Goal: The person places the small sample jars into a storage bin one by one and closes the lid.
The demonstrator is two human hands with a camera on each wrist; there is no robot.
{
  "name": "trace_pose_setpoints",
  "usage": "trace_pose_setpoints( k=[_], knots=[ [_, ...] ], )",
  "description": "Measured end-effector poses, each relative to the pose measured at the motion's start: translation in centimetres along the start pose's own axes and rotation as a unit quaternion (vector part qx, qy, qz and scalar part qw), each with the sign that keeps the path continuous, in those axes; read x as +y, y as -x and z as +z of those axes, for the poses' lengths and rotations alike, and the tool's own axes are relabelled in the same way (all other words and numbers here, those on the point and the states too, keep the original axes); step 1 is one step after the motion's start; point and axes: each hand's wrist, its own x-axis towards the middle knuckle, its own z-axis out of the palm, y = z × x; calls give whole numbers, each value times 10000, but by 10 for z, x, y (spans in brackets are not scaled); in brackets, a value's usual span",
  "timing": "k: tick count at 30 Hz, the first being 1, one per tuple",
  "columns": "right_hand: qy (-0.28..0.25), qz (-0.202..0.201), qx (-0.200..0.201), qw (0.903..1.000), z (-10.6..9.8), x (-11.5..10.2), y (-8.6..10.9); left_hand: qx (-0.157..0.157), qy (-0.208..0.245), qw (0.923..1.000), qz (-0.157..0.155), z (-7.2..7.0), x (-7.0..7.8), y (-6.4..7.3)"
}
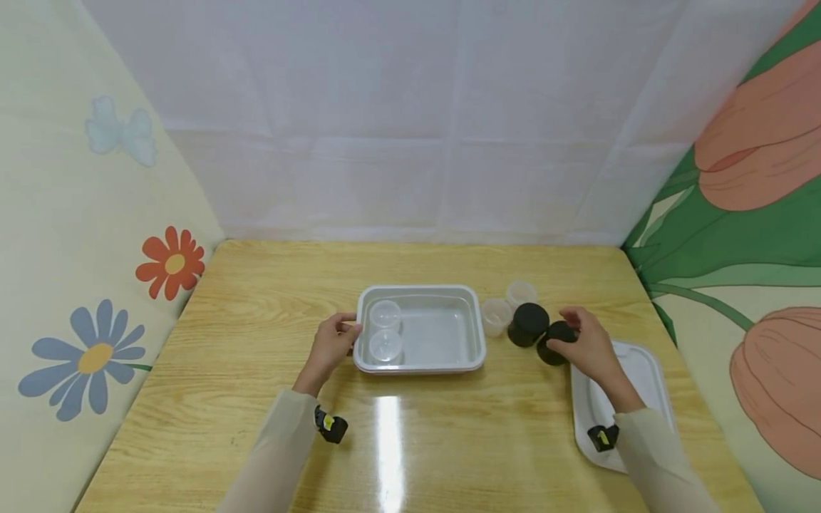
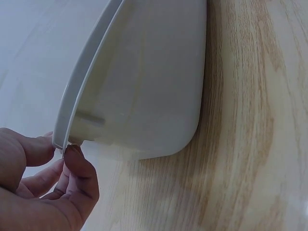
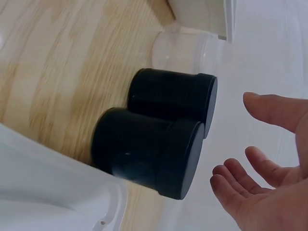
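Note:
With thumb and fingers, my left hand (image 1: 328,349) pinches the rim at the left end of a white rectangular plastic container (image 1: 439,335). Two small clear round tubs (image 1: 385,347) stand inside it, along its left side. My right hand (image 1: 591,350) is over the nearer of two black lidded jars (image 1: 550,350). In the right wrist view its fingers (image 3: 228,187) are spread, apart from the lid of that jar (image 3: 144,151). The other black jar (image 1: 529,324) stands right beside it, to the left.
Two more clear tubs (image 1: 497,318) stand between the container and the black jars. A white rectangular lid (image 1: 644,367) lies flat on the wooden table (image 1: 269,285) at the right, under the right forearm. Printed cloths hang on both sides, with a white cloth (image 1: 398,142) behind.

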Motion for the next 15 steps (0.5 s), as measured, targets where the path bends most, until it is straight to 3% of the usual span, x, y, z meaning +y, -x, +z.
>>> trace_pose_setpoints(
  k=[15],
  knots=[
    [260,96,-170,9995,0,16,-3,-24,17,10000,1,-1,-2,0]
  ],
)
